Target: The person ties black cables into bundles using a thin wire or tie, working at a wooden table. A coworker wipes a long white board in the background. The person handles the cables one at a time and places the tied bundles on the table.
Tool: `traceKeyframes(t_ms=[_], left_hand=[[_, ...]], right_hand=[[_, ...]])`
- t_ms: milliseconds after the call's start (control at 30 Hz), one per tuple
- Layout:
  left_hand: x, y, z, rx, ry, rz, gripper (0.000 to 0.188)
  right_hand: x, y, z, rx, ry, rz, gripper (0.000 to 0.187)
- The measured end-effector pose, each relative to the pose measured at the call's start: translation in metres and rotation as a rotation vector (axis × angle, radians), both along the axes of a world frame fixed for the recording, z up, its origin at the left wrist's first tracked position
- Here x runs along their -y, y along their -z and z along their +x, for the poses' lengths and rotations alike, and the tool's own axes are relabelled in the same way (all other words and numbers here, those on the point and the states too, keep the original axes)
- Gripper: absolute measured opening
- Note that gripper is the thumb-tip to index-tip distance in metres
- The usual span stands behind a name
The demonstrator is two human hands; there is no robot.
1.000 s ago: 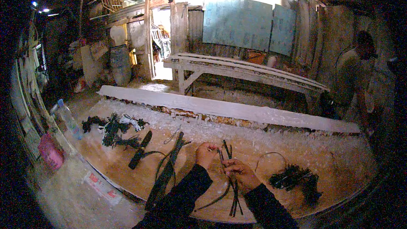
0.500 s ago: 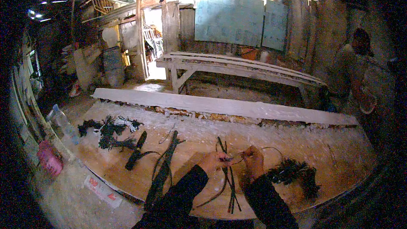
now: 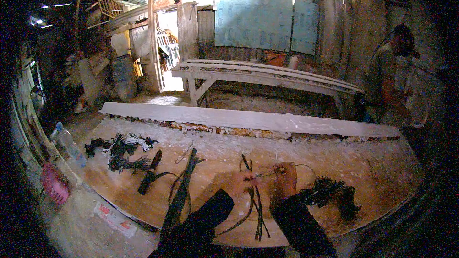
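Black strips (image 3: pixel 260 216) lie pinched in the left hand (image 3: pixel 243 181); the right hand (image 3: pixel 286 177) grips a thin cord (image 3: pixel 266 175); tying looks begun but not finished.

The strips (image 3: pixel 260 215) are near-black, the near tabletop (image 3: pixel 373 181) brown with whitish smears, both sleeves (image 3: pixel 299 220) black, the far panel (image 3: pixel 253 21) pale blue.

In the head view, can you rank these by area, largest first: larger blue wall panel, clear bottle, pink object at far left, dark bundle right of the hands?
1. Larger blue wall panel
2. Dark bundle
3. Pink object and clear bottle: too alike in area to rank.
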State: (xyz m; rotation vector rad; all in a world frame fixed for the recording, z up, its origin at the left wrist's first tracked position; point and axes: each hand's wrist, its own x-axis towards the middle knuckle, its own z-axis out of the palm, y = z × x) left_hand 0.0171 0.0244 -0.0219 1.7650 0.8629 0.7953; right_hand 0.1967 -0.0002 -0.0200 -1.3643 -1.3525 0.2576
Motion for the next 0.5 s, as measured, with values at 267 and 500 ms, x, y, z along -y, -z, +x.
traceKeyframes(t_ms=[267,500], left_hand=[[-0.024,-0.003,-0.028,0.076,-0.599,0.299,0.019],[-0.026,0.005,-0.021,0.365,-0.714,0.114,0.006]], right_hand=[[0.026,-0.017,-0.025,-0.315,-0.445,-0.106,0.009],[0.031,-0.013,-0.031,-0.388,-0.833,-0.376,0.004]])
